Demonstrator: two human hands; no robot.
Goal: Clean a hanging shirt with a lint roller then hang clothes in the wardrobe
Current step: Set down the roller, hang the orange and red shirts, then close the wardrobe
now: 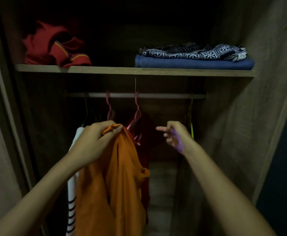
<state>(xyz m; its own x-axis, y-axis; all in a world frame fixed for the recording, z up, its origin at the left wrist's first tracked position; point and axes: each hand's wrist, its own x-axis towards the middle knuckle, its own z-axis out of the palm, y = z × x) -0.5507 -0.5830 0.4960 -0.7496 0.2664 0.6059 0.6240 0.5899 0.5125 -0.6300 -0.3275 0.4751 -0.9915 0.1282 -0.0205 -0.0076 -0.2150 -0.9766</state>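
Orange shirt [120,176] pinched by left hand [95,142]; two pink hangers [136,114] on rail [156,95].

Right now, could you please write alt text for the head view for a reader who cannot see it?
The left hand grips an orange shirt at its top inside a dim wardrobe, while the right hand reaches empty toward a dark red garment on a pink hanger. Folded clothes sit on the shelf above the rail.

dim, light from behind camera; wardrobe [267,82] back near black; right hand [175,135] motion-blurred with purple tint; wide-angle bending at edges.
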